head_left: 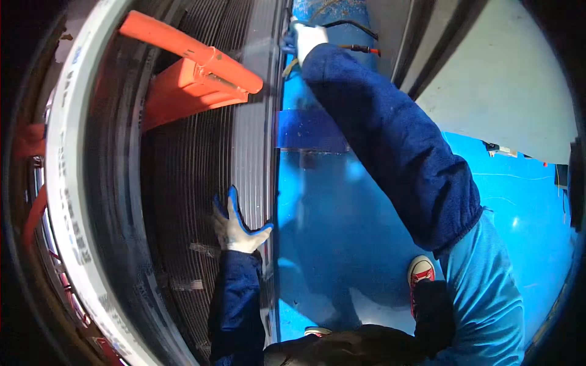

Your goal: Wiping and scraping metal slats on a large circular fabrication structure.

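Long grey ribbed strips lie in a thick stack running away from me. My left hand, in a white glove with blue on the palm side, rests at the top strips. Its fingers are spread and the thumb points toward the strips' right edge. Farther off, my right hand, gloved alike, is at that same edge with its fingers curled in. What lies inside those fingers is too small and hidden to make out. A dark cord and a thin rod with an orange part are beside the right hand.
An orange metal post with a bracket juts over the stack. A white curved bar with printing runs along the left. Below me is a blue floor, with a pale grey panel at the far right.
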Demonstrator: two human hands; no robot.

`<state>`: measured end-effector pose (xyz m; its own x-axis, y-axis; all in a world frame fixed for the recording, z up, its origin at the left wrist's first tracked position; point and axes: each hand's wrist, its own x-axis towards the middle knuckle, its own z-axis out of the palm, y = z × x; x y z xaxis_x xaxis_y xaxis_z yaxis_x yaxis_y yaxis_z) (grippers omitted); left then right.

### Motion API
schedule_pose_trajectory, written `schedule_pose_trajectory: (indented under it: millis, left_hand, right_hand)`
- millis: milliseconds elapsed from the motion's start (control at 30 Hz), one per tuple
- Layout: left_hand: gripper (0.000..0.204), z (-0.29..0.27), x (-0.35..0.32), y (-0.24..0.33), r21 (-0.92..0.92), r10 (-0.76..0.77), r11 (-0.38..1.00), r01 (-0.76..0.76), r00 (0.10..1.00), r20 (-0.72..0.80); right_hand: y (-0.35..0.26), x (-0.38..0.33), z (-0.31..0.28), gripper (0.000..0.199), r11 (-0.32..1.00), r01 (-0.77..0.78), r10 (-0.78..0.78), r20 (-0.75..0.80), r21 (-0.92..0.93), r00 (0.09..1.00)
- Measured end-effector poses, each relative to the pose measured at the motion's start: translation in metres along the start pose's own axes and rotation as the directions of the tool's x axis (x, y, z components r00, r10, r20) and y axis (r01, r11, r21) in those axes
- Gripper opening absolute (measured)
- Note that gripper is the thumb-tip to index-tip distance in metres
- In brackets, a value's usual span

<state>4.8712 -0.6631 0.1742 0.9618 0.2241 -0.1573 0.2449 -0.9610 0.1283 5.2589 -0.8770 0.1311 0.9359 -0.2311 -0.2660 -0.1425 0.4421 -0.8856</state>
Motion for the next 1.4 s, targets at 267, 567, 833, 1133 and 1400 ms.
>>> schedule_pose_trajectory:
  millis: [267, 567, 833, 1133, 1400]
  left_hand:
    - [0.122, -0.008, 0.002, 0.007, -0.032, 0.026, 0.999, -0.026, 1.0, -0.006]
    - [0.124, 0.014, 0.004, -0.013, -0.156, -0.005, 0.988, 0.006, 1.0, 0.01]
    - [0.124, 0.014, 0.004, -0.011, -0.326, -0.016, 0.945, 0.033, 0.998, 0.054]
    - [0.122, 0.007, 0.004, -0.006, -0.206, 0.022, 0.978, -0.016, 0.999, 0.03]
    - [0.12, 0.003, 0.007, 0.002, -0.509, 0.043, 0.861, -0.017, 0.998, 0.039]
  right_hand:
    - [0.003, -0.016, 0.002, 0.02, 0.999, -0.05, 0.051, 0.069, -0.019, 0.996]
    - [0.019, -0.004, 0.013, 0.023, 0.855, 0.255, -0.239, 0.093, -0.452, 0.967]
    - [0.013, -0.009, 0.024, 0.025, 0.592, 0.319, -0.27, 0.19, -0.741, 0.944]
    - [0.0, -0.037, 0.035, 0.026, 0.467, 0.23, -0.154, 0.177, -0.854, 0.972]
    - [0.035, -0.048, 0.03, 0.032, 0.516, 0.317, -0.354, 0.139, -0.795, 0.925]
